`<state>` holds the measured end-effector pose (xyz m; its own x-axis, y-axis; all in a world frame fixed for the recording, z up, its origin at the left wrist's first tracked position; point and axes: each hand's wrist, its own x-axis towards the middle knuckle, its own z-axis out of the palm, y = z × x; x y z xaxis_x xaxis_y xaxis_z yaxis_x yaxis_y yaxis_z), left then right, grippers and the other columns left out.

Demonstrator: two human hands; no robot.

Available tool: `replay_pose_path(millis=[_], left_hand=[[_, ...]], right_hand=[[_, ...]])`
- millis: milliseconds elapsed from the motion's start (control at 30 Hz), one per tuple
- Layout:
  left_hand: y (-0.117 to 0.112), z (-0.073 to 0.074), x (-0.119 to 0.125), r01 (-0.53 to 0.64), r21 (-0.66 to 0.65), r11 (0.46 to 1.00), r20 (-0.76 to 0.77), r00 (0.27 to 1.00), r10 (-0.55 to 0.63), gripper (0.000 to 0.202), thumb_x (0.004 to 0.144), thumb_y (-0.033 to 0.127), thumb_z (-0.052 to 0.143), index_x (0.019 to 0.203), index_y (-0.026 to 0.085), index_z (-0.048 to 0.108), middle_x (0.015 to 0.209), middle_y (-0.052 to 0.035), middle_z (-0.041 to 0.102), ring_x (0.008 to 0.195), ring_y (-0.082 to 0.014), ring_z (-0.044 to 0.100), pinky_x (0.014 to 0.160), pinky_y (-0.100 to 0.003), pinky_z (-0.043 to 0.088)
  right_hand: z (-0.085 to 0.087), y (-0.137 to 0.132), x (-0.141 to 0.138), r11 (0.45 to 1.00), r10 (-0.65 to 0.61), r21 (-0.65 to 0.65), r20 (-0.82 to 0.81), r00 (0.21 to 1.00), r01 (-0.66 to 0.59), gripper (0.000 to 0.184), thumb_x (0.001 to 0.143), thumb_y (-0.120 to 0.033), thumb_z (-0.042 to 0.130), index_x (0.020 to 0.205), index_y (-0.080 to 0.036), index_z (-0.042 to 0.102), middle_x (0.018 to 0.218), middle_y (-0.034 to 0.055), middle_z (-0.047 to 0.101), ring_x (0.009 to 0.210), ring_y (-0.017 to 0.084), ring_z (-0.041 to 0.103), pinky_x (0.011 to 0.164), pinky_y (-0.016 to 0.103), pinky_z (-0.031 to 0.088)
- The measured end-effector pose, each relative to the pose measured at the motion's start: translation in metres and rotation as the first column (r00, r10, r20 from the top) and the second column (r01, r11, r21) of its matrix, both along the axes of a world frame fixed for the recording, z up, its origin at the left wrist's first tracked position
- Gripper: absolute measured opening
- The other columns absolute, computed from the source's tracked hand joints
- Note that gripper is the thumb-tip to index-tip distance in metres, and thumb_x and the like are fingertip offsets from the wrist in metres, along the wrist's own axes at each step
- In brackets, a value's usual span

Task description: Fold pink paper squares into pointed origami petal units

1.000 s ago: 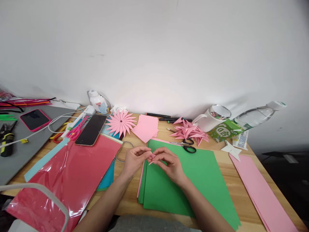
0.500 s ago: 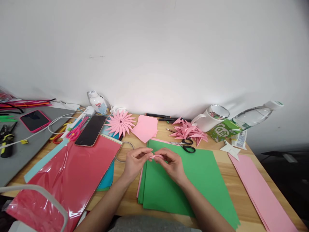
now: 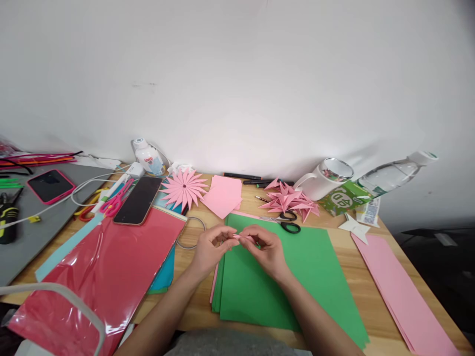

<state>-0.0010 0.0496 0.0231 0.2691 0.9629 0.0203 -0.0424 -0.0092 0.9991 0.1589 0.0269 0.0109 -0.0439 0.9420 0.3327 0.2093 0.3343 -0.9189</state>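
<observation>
Both hands meet above the top left corner of a stack of green paper sheets [image 3: 297, 277]. My left hand [image 3: 208, 249] and my right hand [image 3: 267, 249] pinch a small folded pink paper piece [image 3: 239, 238] between their fingertips. The piece is thin and mostly hidden by the fingers. Behind the hands lie a pile of folded pink paper points [image 3: 289, 201], black-handled scissors [image 3: 287, 223], a stack of pink squares [image 3: 223, 196] and a finished pink paper flower [image 3: 184, 188].
A red glossy sheet [image 3: 100, 272] with a phone [image 3: 138, 200] covers the left of the wooden desk [image 3: 345, 242]. Pink scissors [image 3: 115, 200], a glue bottle [image 3: 147, 157], a white mug [image 3: 326, 179], a water bottle [image 3: 393, 174] and long pink sheets [image 3: 401, 291] lie around.
The pink piece has been turned from a downward-pointing tip to lying flat and thin between the fingertips. Both hands stayed in the same spot, fingers shifting slightly.
</observation>
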Motion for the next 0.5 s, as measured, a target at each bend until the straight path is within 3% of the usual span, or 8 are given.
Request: replay_pose_path(millis=[100,367,500], left_hand=[[-0.0005,0.0020,0.0009,0.008,0.006,1.000,0.000,1.000,-0.008,0.011,0.071,0.026,0.070,0.075,0.016,0.068,0.066,-0.0007,0.060,0.056,-0.0113,0.056,0.049,-0.022,0.045],[0.0013,0.0020,-0.0002,0.041,0.043,0.998,-0.037,0.999,-0.040,0.017,0.076,0.031,0.065,0.069,0.015,0.063,0.062,0.0003,0.056,0.053,-0.0108,0.052,0.051,-0.023,0.043],[-0.0010,0.0022,0.0015,0.003,0.117,0.993,-0.099,0.995,0.008,0.023,0.081,0.034,0.058,0.067,0.015,0.057,0.074,-0.0026,0.056,0.062,-0.0112,0.053,0.055,-0.022,0.043]], right_hand=[[0.0001,-0.0001,0.0005,1.000,0.008,0.009,0.013,1.000,-0.008,0.004,0.081,-0.020,0.061,0.082,-0.019,0.065,0.076,0.0034,0.065,0.068,0.014,0.059,0.060,0.025,0.046],[-0.0001,-0.0012,-0.0004,1.000,0.005,0.003,0.032,0.999,-0.005,0.004,0.081,-0.022,0.062,0.082,-0.019,0.063,0.076,0.0036,0.065,0.068,0.014,0.060,0.061,0.025,0.049],[-0.0040,-0.0013,-0.0024,0.998,-0.024,-0.062,-0.008,1.000,0.023,0.011,0.079,-0.028,0.065,0.084,-0.018,0.062,0.078,0.0038,0.066,0.068,0.014,0.062,0.062,0.025,0.051]])
